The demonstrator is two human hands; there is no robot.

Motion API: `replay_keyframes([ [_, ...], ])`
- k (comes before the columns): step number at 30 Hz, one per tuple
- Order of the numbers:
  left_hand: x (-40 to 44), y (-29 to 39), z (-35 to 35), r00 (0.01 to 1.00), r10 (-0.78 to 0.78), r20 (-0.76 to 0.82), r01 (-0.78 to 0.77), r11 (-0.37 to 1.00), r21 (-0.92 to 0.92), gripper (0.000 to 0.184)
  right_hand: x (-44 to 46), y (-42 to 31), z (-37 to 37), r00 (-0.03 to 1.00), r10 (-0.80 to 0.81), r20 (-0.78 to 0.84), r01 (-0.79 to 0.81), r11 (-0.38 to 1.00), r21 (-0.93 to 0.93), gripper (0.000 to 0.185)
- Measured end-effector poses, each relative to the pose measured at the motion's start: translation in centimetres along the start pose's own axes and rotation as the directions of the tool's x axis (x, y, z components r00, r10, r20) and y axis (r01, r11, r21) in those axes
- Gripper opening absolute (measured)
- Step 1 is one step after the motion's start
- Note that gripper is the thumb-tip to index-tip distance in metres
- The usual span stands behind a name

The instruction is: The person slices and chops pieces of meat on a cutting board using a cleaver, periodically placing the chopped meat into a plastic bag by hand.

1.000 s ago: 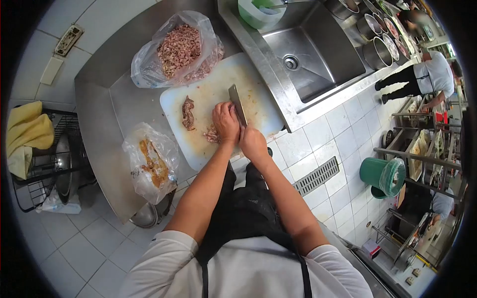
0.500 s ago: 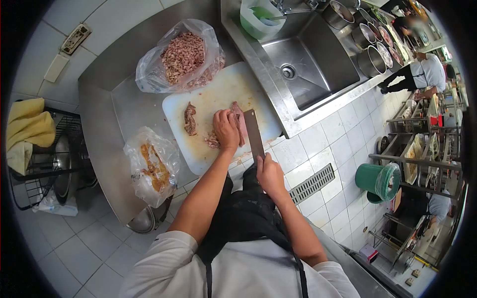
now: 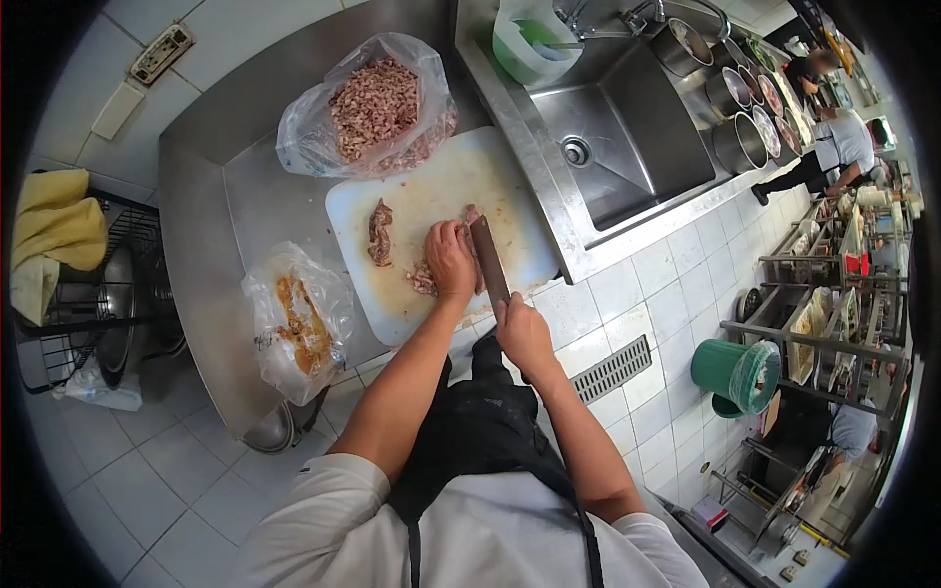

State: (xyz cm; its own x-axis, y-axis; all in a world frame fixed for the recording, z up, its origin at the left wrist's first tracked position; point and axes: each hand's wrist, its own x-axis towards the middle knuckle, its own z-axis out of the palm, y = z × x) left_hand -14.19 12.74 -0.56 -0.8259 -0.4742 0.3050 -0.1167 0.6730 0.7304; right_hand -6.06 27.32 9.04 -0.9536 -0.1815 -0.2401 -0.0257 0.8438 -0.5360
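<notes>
My right hand [image 3: 524, 336] grips the handle of a cleaver [image 3: 489, 259], its broad blade lying along the right side of a strip of meat [image 3: 471, 213]. With bent fingers my left hand [image 3: 451, 259] presses that strip down on the white cutting board [image 3: 529, 220]; most of the meat is hidden under the hand and blade. Small chopped bits of meat [image 3: 421, 280] lie just left of my left hand. Farther left on the board rests a separate dark piece of meat [image 3: 379, 233].
Behind the board stands an open plastic bag of diced meat [image 3: 375, 108]. Another clear bag with brownish contents [image 3: 304, 323] lies to the left. A steel sink [image 3: 627, 137] adjoins on the right, with metal pots beyond. A green bin [image 3: 720, 374] and other people are farther right.
The cleaver has shifted left, its blade now against the meat strip and covering more of it. My left hand stays on the meat. The whole view has shifted slightly.
</notes>
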Motion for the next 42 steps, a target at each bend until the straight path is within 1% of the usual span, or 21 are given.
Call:
replay_keyframes([
  [5,0.0,0.2,-0.1,1.0,-0.023,0.007,0.023,1.0,-0.014,0.016,0.9,0.3,0.6,1.0,-0.013,0.005,0.013,1.0,-0.004,0.029],
  [12,-0.1,-0.3,0.4,1.0,-0.01,0.009,0.01,1.0,0.015,0.014,2.6,0.2,0.8,0.999,-0.019,0.029,0.019,1.0,0.008,0.03],
  [15,-0.2,-0.6,0.6,1.0,-0.012,0.005,0.012,1.0,0.006,0.014,3.8,0.2,1.0,0.997,0.014,0.072,-0.015,1.0,0.017,0.03],
  [18,-0.2,-1.1,1.0,1.0,0.0,0.01,0.0,1.0,0.011,0.014,6.7,0.6,2.8,0.998,-0.04,0.053,0.038,0.999,0.038,0.03],
  [21,0.2,-1.3,1.2,0.999,0.011,0.036,-0.012,1.0,0.021,0.015,8.9,-0.6,4.4,0.999,-0.036,-0.03,0.037,0.999,0.019,0.03],
  [23,0.0,-1.1,1.0,0.998,-0.01,0.069,0.008,0.999,0.034,0.015,8.2,-0.8,3.8,0.999,-0.034,-0.019,0.035,0.998,0.043,0.03],
  [25,0.0,-0.6,0.8,0.999,-0.006,0.038,0.004,0.999,0.045,0.015,7.6,-0.2,2.7,0.999,-0.044,-0.011,0.045,0.998,0.044,0.031],
  [27,-0.1,-0.2,0.7,1.0,0.004,0.025,-0.005,0.999,0.043,0.015,4.0,0.9,2.4,0.998,-0.055,0.014,0.054,0.998,0.038,0.033],
  [29,-0.1,-0.5,0.9,1.0,0.013,0.018,-0.013,0.999,0.041,0.014,0.1,2.2,2.5,0.999,-0.027,0.018,0.027,1.0,0.014,0.028],
  [32,0.0,-0.3,0.6,0.999,-0.012,0.035,0.011,1.0,0.027,0.014,-3.3,3.4,3.3,0.999,0.019,0.037,-0.019,1.0,0.008,0.027],
  [36,-0.3,-0.1,0.6,0.999,-0.011,0.03,0.01,1.0,0.023,0.014,-0.1,2.6,3.8,0.998,-0.038,-0.051,0.04,0.999,0.033,0.026],
  [39,0.0,-0.4,0.6,1.0,0.002,0.019,-0.002,1.0,0.008,0.015,3.9,1.2,3.4,0.992,-0.072,-0.103,0.07,0.997,-0.024,0.026],
  [42,0.0,-0.6,0.5,1.0,-0.021,0.011,0.021,1.0,-0.014,0.016,3.9,-0.4,1.5,0.987,-0.061,-0.146,0.058,0.998,-0.023,0.026],
])
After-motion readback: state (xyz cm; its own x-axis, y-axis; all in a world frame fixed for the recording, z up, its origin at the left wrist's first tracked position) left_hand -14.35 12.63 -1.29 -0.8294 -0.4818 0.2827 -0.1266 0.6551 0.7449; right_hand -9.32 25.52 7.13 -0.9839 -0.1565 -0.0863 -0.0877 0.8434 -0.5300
